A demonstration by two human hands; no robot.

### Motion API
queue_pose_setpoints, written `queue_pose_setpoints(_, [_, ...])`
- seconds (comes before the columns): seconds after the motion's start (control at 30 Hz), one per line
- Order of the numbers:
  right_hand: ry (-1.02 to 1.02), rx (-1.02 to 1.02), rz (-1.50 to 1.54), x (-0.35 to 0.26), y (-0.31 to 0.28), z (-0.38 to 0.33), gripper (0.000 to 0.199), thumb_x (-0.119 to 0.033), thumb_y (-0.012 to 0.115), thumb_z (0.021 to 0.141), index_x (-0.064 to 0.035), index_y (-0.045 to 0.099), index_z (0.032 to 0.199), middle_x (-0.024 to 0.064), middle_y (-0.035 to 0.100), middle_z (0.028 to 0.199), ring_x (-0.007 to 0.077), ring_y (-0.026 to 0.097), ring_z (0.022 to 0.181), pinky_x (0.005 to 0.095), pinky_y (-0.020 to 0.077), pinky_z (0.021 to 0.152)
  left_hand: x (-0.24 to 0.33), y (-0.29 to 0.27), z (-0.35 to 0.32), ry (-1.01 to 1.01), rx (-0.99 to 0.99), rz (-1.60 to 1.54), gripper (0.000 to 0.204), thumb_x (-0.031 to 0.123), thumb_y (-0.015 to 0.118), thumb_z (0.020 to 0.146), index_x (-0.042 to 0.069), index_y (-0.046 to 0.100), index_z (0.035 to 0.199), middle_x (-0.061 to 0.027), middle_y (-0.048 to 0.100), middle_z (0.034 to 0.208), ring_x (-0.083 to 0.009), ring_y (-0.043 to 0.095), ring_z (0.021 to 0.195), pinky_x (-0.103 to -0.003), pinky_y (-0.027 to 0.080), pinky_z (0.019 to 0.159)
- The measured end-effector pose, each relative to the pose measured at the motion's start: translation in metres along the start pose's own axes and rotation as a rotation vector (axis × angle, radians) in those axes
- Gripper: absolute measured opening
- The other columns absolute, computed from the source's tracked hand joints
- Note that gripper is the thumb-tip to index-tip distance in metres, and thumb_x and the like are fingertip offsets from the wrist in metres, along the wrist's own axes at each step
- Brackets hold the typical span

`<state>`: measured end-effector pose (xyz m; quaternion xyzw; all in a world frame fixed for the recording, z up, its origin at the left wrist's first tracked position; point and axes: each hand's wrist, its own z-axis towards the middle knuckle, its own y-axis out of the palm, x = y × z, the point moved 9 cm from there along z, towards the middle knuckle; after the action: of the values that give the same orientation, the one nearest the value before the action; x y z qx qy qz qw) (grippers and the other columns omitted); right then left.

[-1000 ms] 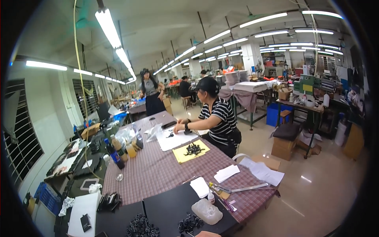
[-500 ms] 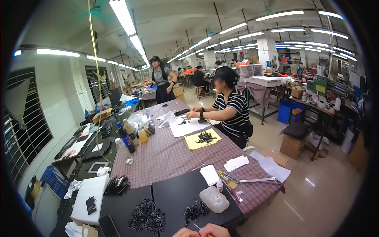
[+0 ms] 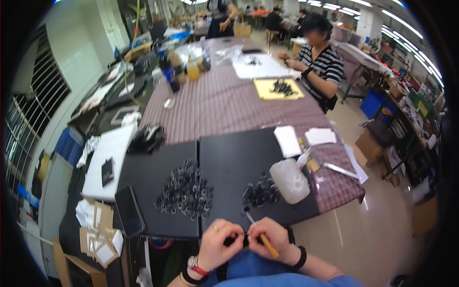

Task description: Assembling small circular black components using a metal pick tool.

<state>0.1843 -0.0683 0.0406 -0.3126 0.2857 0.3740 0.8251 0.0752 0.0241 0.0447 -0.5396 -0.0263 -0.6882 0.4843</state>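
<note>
Two hands work on a small black part.
The left hand [image 3: 221, 244] pinches the small black part [image 3: 243, 239]; the right hand [image 3: 272, 244] grips a wooden-handled tool [image 3: 260, 233], both just below the black mat [image 3: 239, 158].

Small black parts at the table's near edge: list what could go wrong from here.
1. The smaller pile of small black parts lies close to the near edge of the black mat; a sweep of the right hand might knock some to the floor.
2. The thin wooden-handled tool points toward the left hand, whose fingers pinch a small black piece; a slip could jab them.
</note>
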Motion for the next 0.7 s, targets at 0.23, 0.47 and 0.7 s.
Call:
queue_pose_setpoints(0.23, [0.000, 0.101, -0.299, 0.014, -0.013, 0.021, 0.025, 0.009, 0.073, 0.071, -0.0024, 0.058, 0.087, 0.0125, 0.068, 0.089, 0.0262, 0.064, 0.072, 0.0324, 0.0527, 0.062, -0.038, -0.069, -0.004, -0.071, 0.436, 0.506, 0.015, -0.002, 0.075, 0.076, 0.004, 0.073, 0.090, -0.0061, 0.060, 0.078, -0.0200, 0.056, 0.070, -0.030, 0.045, 0.062])
queue_pose_setpoints(0.47, [0.023, 0.118, -0.436, 0.015, 0.005, 0.038, 0.024, 0.006, 0.075, 0.073, -0.0028, 0.059, 0.089, 0.0129, 0.067, 0.092, 0.0289, 0.064, 0.075, 0.0339, 0.0531, 0.065, -0.028, -0.059, -0.014, -0.007, 0.427, 0.558, 0.034, -0.002, 0.073, 0.077, 0.008, 0.074, 0.109, -0.0042, 0.057, 0.081, -0.0217, 0.053, 0.074, -0.033, 0.045, 0.067])
queue_pose_setpoints(0.7, [0.235, 0.169, -0.097, 0.024, -0.007, 0.028, 0.021, 0.010, 0.071, 0.079, -0.0014, 0.056, 0.088, 0.0119, 0.066, 0.083, 0.0183, 0.067, 0.073, 0.0281, 0.0541, 0.068, -0.007, -0.025, -0.006, 0.021, 0.288, 0.271, 0.030, -0.005, 0.069, 0.079, 0.006, 0.074, 0.106, -0.0081, 0.064, 0.087, -0.0253, 0.060, 0.075, -0.032, 0.049, 0.067])
